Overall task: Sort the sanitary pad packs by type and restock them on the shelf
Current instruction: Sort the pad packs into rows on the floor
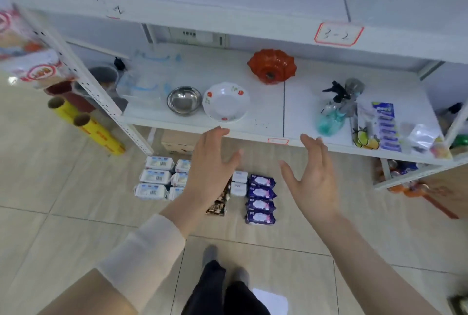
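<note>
Both hands empty from what I see. Left hand (210, 162) is open, fingers spread and loosely bent, holding nothing. Right hand (314, 178) is the same: open, thumb out, nothing in it. The two are well apart, raised just at the near edge of the shelf (266, 102).

Packs are all on the floor (76, 213) below the hands, near the shelf foot:
- white packs (154, 178) in rows on the left, partly hidden by the left hand
- dark packs (217, 207) in the middle, mostly hidden behind the left wrist
- two small white packs (239, 183) just right of those
- purple packs (260, 195), a column of four, far right of the group

No packs on the shelf. It carries a steel bowl (184, 100), a white bowl (225, 102) just beside it, a red bowl (272, 65) farther back, and a spray bottle (331, 112) on the right.
</note>
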A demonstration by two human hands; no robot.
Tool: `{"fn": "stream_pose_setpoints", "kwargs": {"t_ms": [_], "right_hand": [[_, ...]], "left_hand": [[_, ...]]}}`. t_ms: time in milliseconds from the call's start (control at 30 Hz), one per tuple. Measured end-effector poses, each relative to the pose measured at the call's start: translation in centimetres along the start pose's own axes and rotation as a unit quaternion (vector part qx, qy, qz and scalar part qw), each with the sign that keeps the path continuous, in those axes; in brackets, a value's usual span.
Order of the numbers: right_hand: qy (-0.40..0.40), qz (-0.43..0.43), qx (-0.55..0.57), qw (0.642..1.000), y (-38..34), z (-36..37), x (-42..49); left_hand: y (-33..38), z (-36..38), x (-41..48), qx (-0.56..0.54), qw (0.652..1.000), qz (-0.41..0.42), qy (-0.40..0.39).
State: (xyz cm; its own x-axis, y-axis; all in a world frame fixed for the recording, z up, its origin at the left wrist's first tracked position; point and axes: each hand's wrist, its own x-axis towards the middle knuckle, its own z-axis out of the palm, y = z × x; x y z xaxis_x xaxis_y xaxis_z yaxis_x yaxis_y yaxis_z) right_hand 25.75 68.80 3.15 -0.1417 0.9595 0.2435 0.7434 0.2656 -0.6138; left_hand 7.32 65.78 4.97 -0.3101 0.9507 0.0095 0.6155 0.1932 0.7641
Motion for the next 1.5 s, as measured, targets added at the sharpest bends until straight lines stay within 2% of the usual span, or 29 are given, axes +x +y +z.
{"fn": "stream_pose_setpoints", "kwargs": {"t_ms": [333, 633, 933, 1167, 1367, 1500], "right_hand": [[0.094, -0.06, 0.015, 0.994, -7.4, -6.8, 10.8], [0.121, -0.028, 0.041, 0.991, -9.5, -8.4, 18.1], [0.082, 0.007, 0.073, 0.994, -8.4, -7.7, 22.5], [0.049, 0.004, 0.067, 0.997, -7.3, -6.5, 24.3], [0.041, 0.027, 0.055, 0.997, -8.2, -4.4, 25.4], [0.064, 0.043, 0.068, 0.995, -10.5, -3.3, 27.6]], "left_hand": [[8.9, -7.7, 9.0, -0.023, 0.994, 0.09, 0.049], [9.7, -10.5, 15.6, -0.07, 0.988, 0.12, 0.061], [9.5, -10.3, 19.5, -0.077, 0.992, 0.088, 0.046], [8.7, -9.7, 20.2, -0.069, 0.993, 0.055, 0.078], [7.5, -10.2, 21.5, -0.064, 0.995, 0.045, 0.068], [7.0, -12.4, 24.0, -0.069, 0.993, 0.062, 0.067]]}}
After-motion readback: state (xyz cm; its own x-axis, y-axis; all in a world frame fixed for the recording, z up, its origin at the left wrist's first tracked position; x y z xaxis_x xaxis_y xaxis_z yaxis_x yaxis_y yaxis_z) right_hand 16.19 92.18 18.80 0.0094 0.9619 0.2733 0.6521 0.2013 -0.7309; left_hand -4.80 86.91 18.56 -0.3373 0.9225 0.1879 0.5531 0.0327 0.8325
